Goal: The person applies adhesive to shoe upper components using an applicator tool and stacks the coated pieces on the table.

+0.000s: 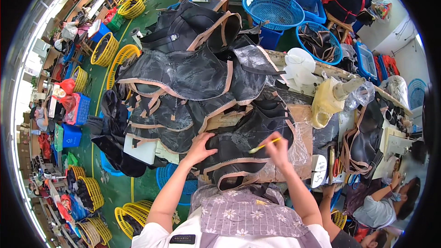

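A black, shiny sheet piece with tan zigzag-cut edging (234,140) lies on the bench in front of me, whitish smears on its surface. My left hand (200,150) rests on its left part, fingers spread and thumb apart. In my right hand (278,150) is a small brush (262,146) with a yellow handle, held slanting, its pale tip at the black piece. Beyond my hands a heap of similar black pieces (177,71) with tan edging is piled up, several of them dusted white. Under the near pieces shows brown cardboard (301,131).
Right of the heap stand a cut yellow plastic container (327,103) and white rounded sheets (299,66). Nearer are a white oval plate (318,171) and orange-handled scissors (336,167). Blue baskets (275,11) stand beyond the bench. A co-worker (383,206) sits at the right.
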Demonstrator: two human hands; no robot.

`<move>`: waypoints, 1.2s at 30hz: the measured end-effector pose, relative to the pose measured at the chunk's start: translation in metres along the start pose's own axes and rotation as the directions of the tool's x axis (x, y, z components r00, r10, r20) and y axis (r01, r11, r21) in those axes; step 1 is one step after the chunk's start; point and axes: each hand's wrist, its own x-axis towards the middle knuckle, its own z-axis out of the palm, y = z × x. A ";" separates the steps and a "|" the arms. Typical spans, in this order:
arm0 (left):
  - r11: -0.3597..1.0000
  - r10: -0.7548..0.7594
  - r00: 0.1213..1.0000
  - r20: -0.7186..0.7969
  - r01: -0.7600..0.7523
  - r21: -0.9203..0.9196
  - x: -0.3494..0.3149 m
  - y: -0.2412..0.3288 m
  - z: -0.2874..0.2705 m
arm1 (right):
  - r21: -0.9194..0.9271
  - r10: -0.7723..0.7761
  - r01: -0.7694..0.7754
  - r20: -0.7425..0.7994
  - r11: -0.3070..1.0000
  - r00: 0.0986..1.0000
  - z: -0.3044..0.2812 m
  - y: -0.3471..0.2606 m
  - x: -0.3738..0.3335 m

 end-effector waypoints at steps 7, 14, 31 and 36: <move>0.991 -0.126 0.992 -0.031 0.125 -0.041 0.005 0.003 -0.002 | -0.056 -0.160 0.156 -0.068 0.986 0.985 -0.012 0.027 -0.018; 0.934 -0.260 0.961 -0.092 0.225 -0.278 -0.006 0.003 0.000 | 0.033 -0.061 0.082 -0.409 0.996 0.911 -0.043 -0.011 -0.014; 0.518 -0.236 0.955 0.179 0.279 -0.808 -0.021 0.009 -0.034 | 0.014 0.066 -0.077 -0.670 0.997 0.739 -0.153 0.028 0.022; 0.671 -0.222 0.928 0.298 0.368 -0.644 -0.017 0.027 -0.041 | -0.166 -0.143 0.083 -0.391 0.983 0.909 -0.013 0.058 -0.063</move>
